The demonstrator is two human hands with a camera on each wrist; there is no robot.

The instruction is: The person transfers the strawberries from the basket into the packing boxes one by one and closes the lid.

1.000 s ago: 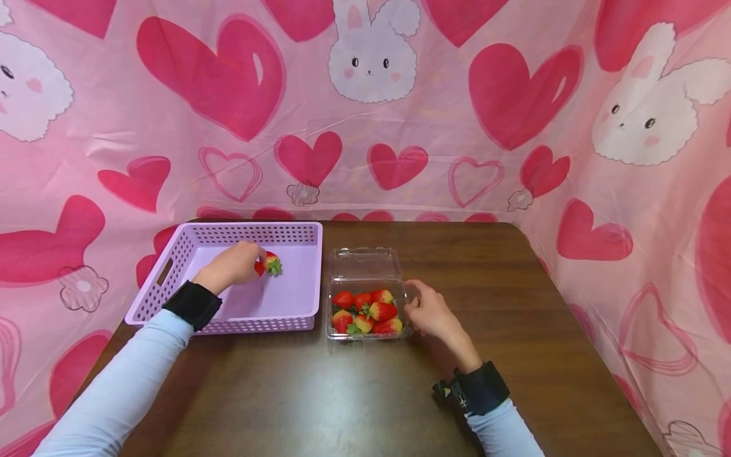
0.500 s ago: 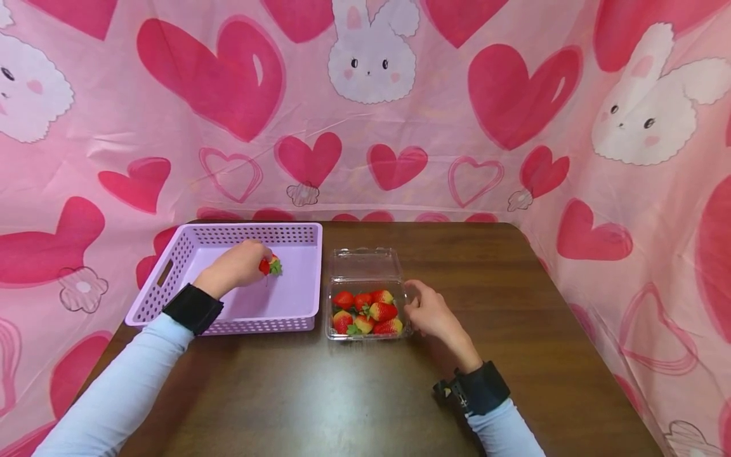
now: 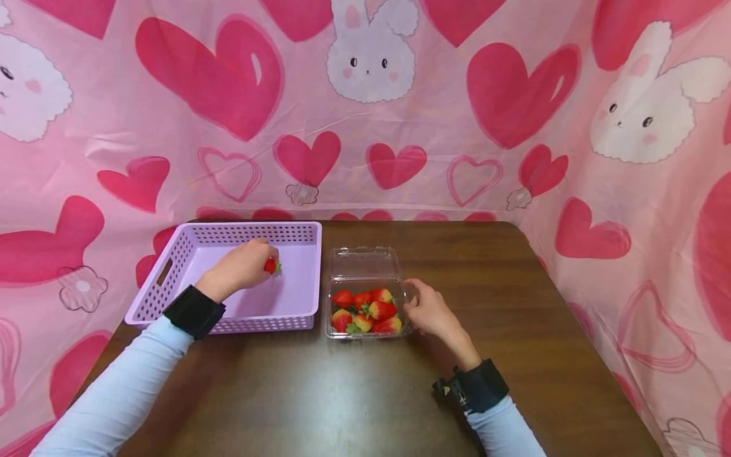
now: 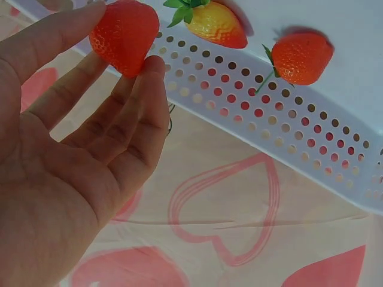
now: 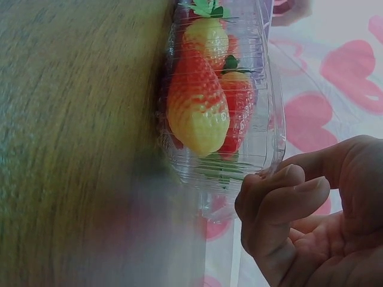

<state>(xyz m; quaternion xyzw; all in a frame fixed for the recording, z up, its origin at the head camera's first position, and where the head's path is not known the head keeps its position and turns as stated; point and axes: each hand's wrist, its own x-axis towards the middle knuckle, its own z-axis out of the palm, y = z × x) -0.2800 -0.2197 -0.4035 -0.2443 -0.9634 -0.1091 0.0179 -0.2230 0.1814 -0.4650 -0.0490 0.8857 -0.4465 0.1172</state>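
My left hand [image 3: 240,266] is over the lilac basket [image 3: 291,298], pinching a red strawberry [image 4: 125,36] between thumb and fingertips. In the left wrist view, a yellow-and-red strawberry [image 4: 218,25] with green leaves and a red strawberry [image 4: 304,58] lie in the basket by its perforated wall; in the head view my left hand mostly hides them. My right hand [image 3: 431,310] holds the right edge of a clear plastic clamshell box [image 3: 365,337], thumb and finger at its rim in the right wrist view. Several strawberries [image 3: 382,310] fill the box, whose lid [image 3: 365,263] is folded back.
The basket and box stand side by side on a dark brown wooden table [image 3: 354,393]. A pink cloth [image 3: 434,120] with hearts and rabbits hangs behind the table and along its sides.
My left hand has shifted slightly to the right inside the basket, and the yellow-and-red strawberry beside it has become mostly covered in the head view. My right hand and the box have stayed put.
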